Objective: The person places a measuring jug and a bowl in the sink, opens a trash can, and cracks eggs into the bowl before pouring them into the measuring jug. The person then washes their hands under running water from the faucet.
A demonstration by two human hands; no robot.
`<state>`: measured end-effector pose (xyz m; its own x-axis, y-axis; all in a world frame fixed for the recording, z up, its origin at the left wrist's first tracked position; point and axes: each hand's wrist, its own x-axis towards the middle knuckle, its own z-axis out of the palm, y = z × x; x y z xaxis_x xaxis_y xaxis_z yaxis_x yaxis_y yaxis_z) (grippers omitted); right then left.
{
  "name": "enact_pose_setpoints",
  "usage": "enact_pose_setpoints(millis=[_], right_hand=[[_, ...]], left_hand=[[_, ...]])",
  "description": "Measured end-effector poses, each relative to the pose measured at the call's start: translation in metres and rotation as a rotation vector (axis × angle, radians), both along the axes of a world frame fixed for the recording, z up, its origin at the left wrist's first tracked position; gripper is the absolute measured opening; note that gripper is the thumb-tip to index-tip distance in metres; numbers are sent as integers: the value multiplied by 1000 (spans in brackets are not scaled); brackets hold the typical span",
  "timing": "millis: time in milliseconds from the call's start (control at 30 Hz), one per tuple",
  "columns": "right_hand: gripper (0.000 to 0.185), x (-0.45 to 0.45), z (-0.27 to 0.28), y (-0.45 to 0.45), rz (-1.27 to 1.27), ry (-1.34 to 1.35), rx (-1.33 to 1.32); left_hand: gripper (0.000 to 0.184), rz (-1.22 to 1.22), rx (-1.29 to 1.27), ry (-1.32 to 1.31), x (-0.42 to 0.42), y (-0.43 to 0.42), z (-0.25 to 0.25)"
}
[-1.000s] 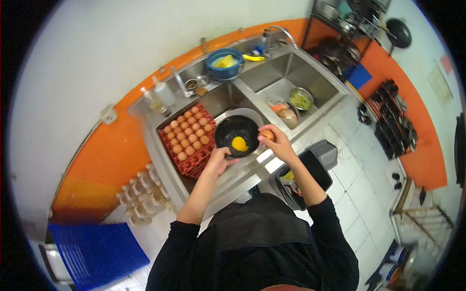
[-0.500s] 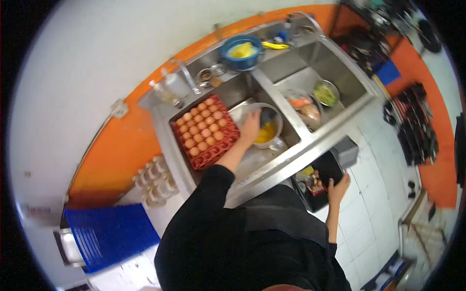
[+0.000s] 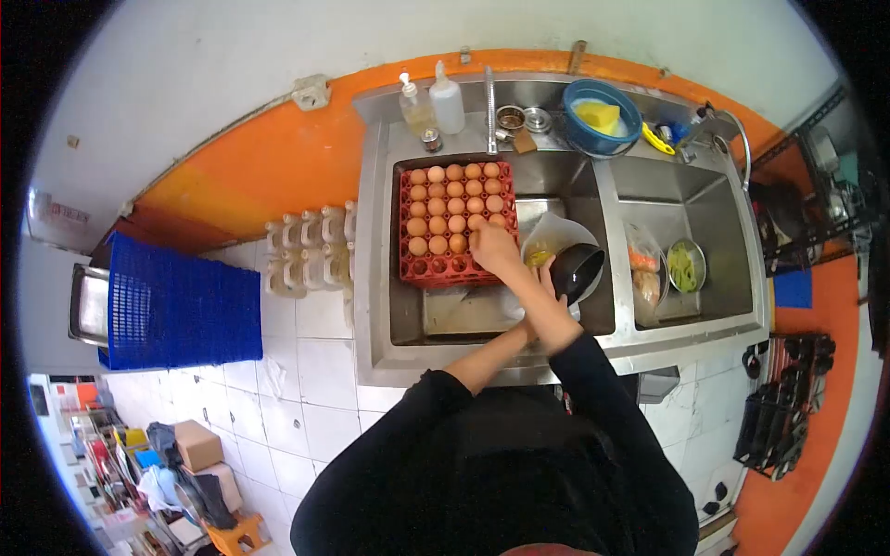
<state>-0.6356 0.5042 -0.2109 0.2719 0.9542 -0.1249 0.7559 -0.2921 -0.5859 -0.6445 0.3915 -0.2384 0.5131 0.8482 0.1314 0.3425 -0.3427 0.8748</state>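
Observation:
My arms cross over the left sink basin. My left hand (image 3: 547,282) grips a black bowl (image 3: 579,269), tilted beside a translucent container (image 3: 556,230) with yellow egg in it. Reaching over to the left, my right hand (image 3: 494,248) has its fingers closed at the front right of the red egg tray (image 3: 405,218); what they hold is hidden beneath them. Brown eggs (image 3: 437,206) fill the back rows, while the visible front cups hold none.
Bottles (image 3: 447,104), a faucet (image 3: 491,116) and a blue basin with a yellow sponge (image 3: 603,139) line the sink's back. The right basin holds a metal bowl of greens (image 3: 686,267) and bagged food (image 3: 643,269). Plastic jugs (image 3: 311,250) stand left of the sink.
My right hand has moved from the bin across to the egg tray. My left hand has drawn the black bowl out of the container towards me. The view has swung left.

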Motion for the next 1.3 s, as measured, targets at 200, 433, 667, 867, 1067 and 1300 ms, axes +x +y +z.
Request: enact_pose_setpoints(millis=[200, 433, 667, 867, 1067, 1300], right_hand=[[59, -21, -53, 22, -65, -79, -44], [45, -3, -54, 16, -207, 358, 295], [38, 71, 20, -88, -213, 2108, 338], [27, 154, 31, -210, -392, 1785, 5], [26, 130, -14, -255, -3, -445, -207], [24, 134, -25, -261, -37, -456, -216]], left_hand=[[82, 255, -152, -28, -1, -8, -20], [80, 258, -215, -110, 14, -5, -43], [67, -80, -313, -190, -2, 29, -77], [73, 138, -684, -400, -21, 60, -25], [69, 58, -677, -396, -21, 66, -14], [71, 42, -795, -368, -22, 57, -16]])
